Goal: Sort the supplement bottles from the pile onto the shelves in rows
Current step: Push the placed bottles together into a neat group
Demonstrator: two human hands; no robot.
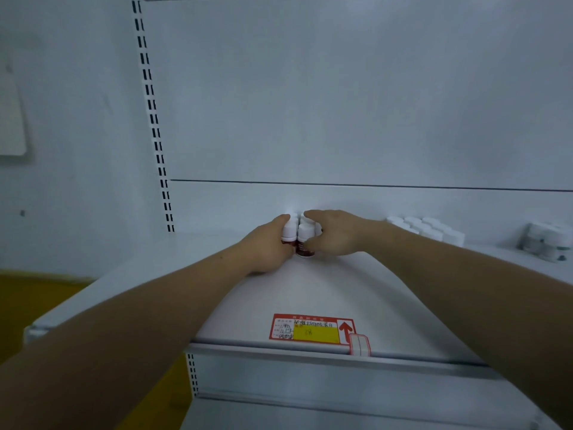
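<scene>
White shelving filled the head view: a pale back panel [341, 103], a slotted upright [152, 113] at its left edge and one deep shelf [310, 290] running away from me. Near the back of it a small cluster of red-labelled bottles [305, 240] stood upright, pressed together between both hands: the left hand [269, 246] curled round its left side, the right hand [335, 234] gripped it from the right, fingers over the caps. Further right stood a tidy block of white-capped bottles [428, 229], then another group [548, 243], blurred. I judged the sorting partly done, with this cluster a third group being squared up. With the pile out of view, I could not tell what remained. No bin or box showed; the shelf alone held bottles, a price label [313, 328] at its front lip
</scene>
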